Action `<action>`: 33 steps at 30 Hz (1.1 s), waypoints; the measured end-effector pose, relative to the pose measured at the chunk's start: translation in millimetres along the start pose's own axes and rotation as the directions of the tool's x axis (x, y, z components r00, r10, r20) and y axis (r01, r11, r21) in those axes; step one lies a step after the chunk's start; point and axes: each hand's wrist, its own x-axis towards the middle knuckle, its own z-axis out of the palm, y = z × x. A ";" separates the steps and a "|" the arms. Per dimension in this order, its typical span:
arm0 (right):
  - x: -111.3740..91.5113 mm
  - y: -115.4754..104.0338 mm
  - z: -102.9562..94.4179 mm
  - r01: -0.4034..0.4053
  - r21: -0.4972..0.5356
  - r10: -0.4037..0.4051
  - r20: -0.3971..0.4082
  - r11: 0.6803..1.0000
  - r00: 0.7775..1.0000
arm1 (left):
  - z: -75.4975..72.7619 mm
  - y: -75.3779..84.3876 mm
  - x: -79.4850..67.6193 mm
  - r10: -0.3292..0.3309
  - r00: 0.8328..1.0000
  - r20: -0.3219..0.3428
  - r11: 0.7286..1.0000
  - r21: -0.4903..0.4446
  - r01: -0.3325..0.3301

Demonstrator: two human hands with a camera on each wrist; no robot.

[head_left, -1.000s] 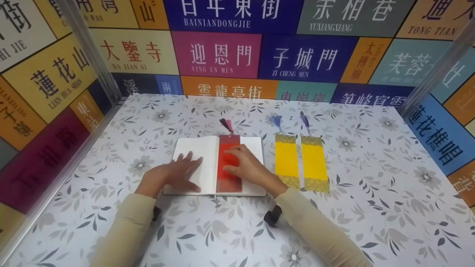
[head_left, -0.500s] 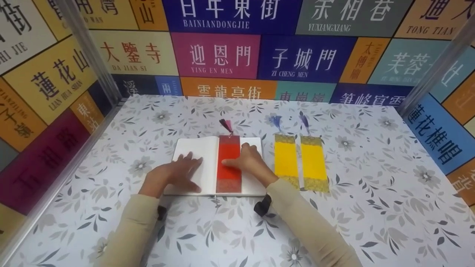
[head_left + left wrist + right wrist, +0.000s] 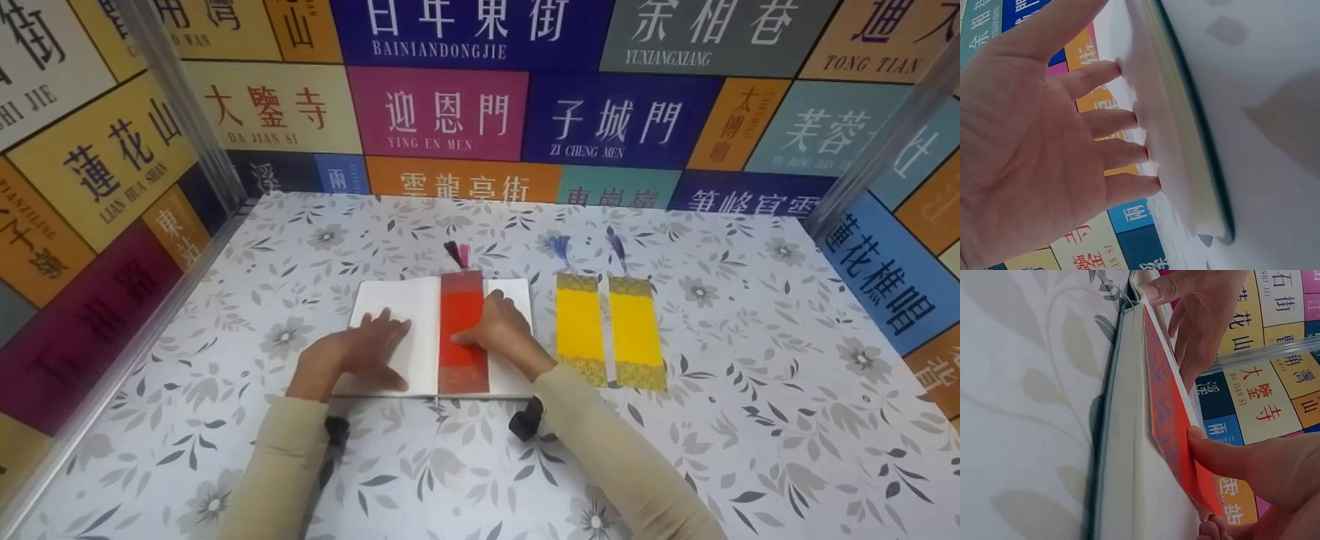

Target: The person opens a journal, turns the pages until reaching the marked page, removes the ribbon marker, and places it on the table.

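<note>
Floral print covers our desk (image 3: 712,457); well short of its back edge, the red bookmark (image 3: 460,311) lies on the open notebook (image 3: 403,298). Our left hand (image 3: 356,351) spreads on one page; our right hand (image 3: 501,330) pinches the bookmark, best kept square to the fold.

Red bookmark (image 3: 460,309) — black-and-pink tassel (image 3: 457,256) at far end — lies lengthwise over the right-hand side of an open, white-paged notebook (image 3: 396,300), close along the gutter.
</note>
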 end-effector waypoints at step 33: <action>-3.1 40.6 -132.3 0.020 0.476 0.018 -0.074 0.879 0.997 | -5.0 4.3 -1.8 0.051 0.998 0.024 0.998 -0.028 -0.050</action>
